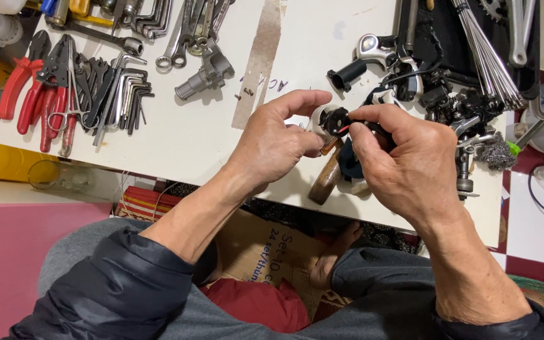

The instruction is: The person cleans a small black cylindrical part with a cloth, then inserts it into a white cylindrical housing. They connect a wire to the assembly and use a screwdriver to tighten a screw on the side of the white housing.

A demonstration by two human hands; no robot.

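Both hands meet just above the near edge of the white board; the left hand is curled around a small black and white part, thumb and forefinger closed on its rim; the right hand is pinched shut on the same part from the other side, fingertips at a short red wire coming off it; what else the right palm hides I cannot tell.

The part looks light and rigid, a hard plastic shell with fine fittings; it seems best held by its round body, as the left hand does, and not by the wire, which looks thin and likely to pull loose; the smooth casing could slip in bare fingers.

Under the hands, on the board, lies a wooden handle; at the board's far left lie red pliers, with hex keys just right of them; spanners lie at the far edge; a heap of black bicycle parts fills the board's right end, with a bundle of spokes over it.
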